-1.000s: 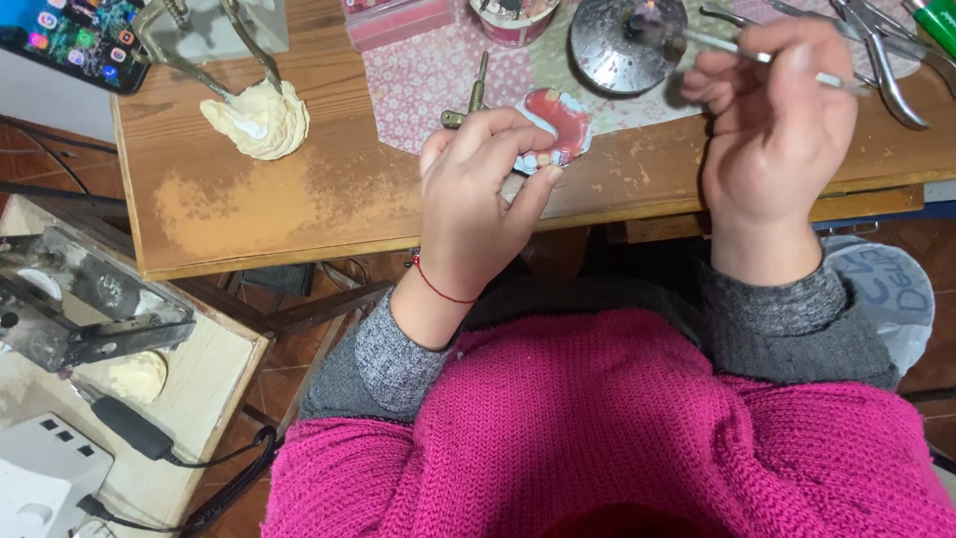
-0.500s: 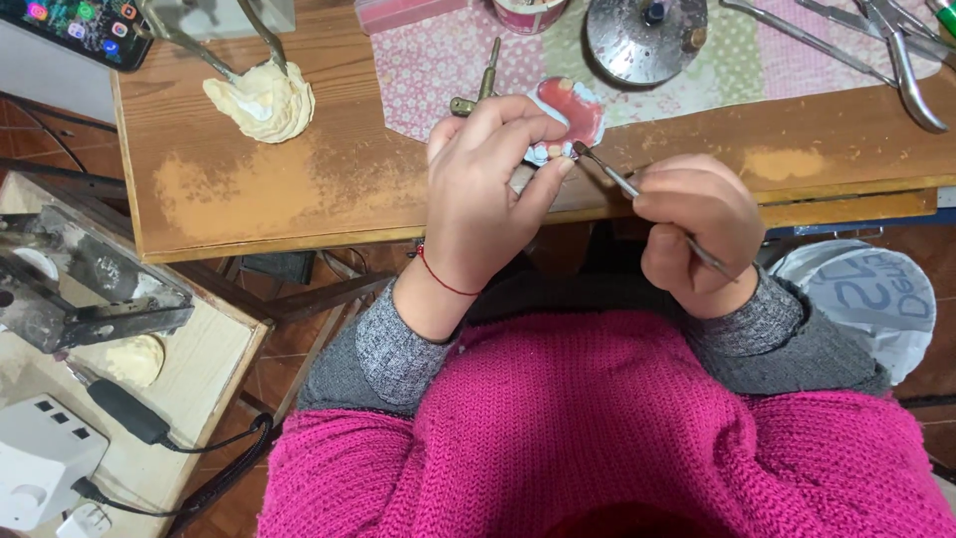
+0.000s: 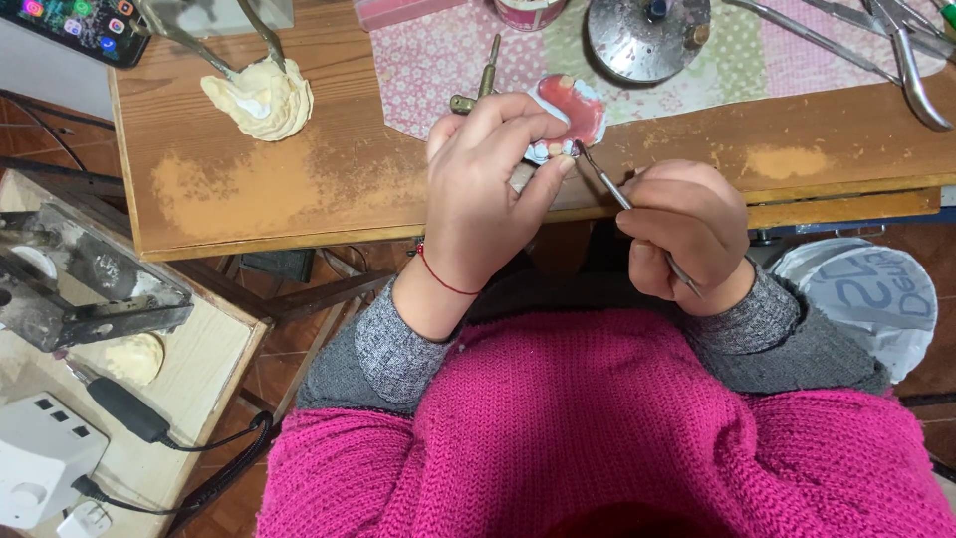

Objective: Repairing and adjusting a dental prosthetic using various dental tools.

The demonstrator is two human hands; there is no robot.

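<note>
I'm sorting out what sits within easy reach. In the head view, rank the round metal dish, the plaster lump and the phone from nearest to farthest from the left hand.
From the left hand:
1. Round metal dish, up and to the right on the patterned cloth.
2. Plaster lump, off to the left on the wooden bench.
3. Phone, far left top corner.

A pink wax denture base with small white teeth (image 3: pixel 570 112) is tilted above the wooden bench's front edge (image 3: pixel 329 234); a thin metal carving tool's (image 3: pixel 609 183) tip touches its teeth.
</note>
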